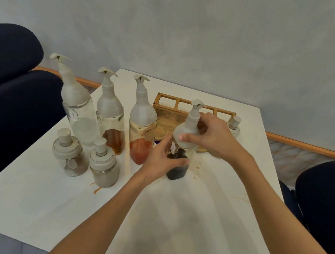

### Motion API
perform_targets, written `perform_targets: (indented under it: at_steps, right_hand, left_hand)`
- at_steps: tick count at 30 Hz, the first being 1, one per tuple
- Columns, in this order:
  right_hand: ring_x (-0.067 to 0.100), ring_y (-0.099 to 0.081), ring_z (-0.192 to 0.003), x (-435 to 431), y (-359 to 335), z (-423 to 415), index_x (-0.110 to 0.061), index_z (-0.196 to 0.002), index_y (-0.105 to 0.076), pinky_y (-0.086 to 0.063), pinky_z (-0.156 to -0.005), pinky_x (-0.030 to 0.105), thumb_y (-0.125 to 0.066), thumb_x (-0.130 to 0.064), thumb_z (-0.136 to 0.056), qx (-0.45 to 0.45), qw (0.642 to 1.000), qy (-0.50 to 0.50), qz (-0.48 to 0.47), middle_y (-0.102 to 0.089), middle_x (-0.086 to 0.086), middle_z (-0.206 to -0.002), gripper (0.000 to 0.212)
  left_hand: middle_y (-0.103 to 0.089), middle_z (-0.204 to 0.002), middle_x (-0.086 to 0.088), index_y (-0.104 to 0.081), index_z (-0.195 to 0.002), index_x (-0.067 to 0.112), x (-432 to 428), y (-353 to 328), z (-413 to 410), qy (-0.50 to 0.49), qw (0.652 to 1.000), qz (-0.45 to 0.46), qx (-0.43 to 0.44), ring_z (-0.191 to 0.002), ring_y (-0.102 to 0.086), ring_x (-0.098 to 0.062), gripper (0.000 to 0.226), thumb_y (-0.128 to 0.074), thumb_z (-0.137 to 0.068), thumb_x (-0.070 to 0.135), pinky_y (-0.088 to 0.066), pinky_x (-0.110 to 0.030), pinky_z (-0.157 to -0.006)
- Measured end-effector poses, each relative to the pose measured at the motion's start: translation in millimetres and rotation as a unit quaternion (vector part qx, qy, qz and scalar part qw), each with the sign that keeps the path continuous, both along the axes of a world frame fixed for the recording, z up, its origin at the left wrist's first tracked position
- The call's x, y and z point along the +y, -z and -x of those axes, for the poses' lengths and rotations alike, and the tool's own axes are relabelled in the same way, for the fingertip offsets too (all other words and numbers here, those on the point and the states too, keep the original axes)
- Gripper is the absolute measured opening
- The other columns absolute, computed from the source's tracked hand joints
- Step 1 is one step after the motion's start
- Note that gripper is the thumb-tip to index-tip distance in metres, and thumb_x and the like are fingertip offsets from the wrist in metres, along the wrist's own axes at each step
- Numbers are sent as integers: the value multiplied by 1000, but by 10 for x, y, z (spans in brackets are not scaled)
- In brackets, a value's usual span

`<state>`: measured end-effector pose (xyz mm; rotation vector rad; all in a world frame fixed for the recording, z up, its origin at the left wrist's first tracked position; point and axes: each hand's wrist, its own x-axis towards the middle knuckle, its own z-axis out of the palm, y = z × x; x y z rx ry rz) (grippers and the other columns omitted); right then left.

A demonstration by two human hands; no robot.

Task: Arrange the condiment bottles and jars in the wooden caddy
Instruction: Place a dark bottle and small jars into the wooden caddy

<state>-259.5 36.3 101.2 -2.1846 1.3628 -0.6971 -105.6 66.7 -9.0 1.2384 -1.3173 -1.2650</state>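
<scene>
A glass bottle of dark sauce (178, 170) with a grey spout top stands near the table's middle, just in front of the wooden caddy (169, 110). My left hand (161, 160) grips its lower body. My right hand (214, 135) wraps its grey shoulder from the right. The caddy's visible round slots hold nothing. Left of it stand three tall spout bottles: a clear one (79, 114), an amber one (110, 117) and a red-orange one (142, 128). Two squat grey-lidded jars (69, 154) (103, 166) sit in front of them. A small jar (234, 126) stands at the caddy's right end.
The white table (192, 225) has brown sauce stains near its middle and by the front jar. Dark blue chairs stand at the left (7, 96) and at the right (326, 199). A grey wall with an orange skirting runs behind.
</scene>
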Motion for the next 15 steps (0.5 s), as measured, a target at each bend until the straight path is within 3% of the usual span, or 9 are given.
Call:
perform_targets:
  at_steps: [3, 7, 10, 12, 15]
  right_hand:
    - [9, -54, -93, -38, -34, 52, -24, -115, -55, -47, -77, 25, -78, -47, -73, 21, 999, -8, -37, -56, -8, -101, 53]
    - [12, -56, -117, -58, -105, 130, -21, -136, -50, -49, -100, 32, -78, -20, -77, -31, 990, -55, -123, -59, -6, -128, 65]
    - [16, -59, -110, -27, -75, 90, -17, -126, -56, -50, -97, 31, -80, -13, -76, -23, 993, -58, -105, -62, -2, -120, 56]
    - [17, -59, -103, -13, -37, 56, -19, -118, -57, -50, -91, 30, -82, -24, -75, -16, 997, -37, -66, -61, -1, -114, 50]
    - [15, -58, -100, -32, -26, 65, -22, -122, -54, -50, -86, 28, -82, -37, -74, 21, 998, -32, -40, -58, -2, -113, 58]
  left_hand:
    - [-61, -131, 14, -47, -137, 30, -10, 6, -4, 2, 1000, -6, -4, -126, -53, -10, 80, -87, -68, 25, -45, -38, -107]
    - [-56, -133, 14, -45, -137, 30, -21, 0, 2, -1, 1000, -14, -9, -127, -49, -11, 78, -86, -71, 22, -43, -34, -105]
    - [-57, -127, 17, -45, -139, 28, -10, -13, 7, 0, 1000, -15, -5, -121, -51, -7, 78, -85, -72, 20, -43, -26, -97]
    - [-59, -126, 17, -47, -137, 28, -6, -11, 3, 2, 1000, -10, -3, -120, -53, -7, 75, -85, -73, 19, -45, -25, -95]
    - [-60, -127, 16, -48, -134, 30, 0, -14, 1, 5, 1000, -4, 0, -122, -54, -8, 71, -84, -73, 18, -46, -26, -97]
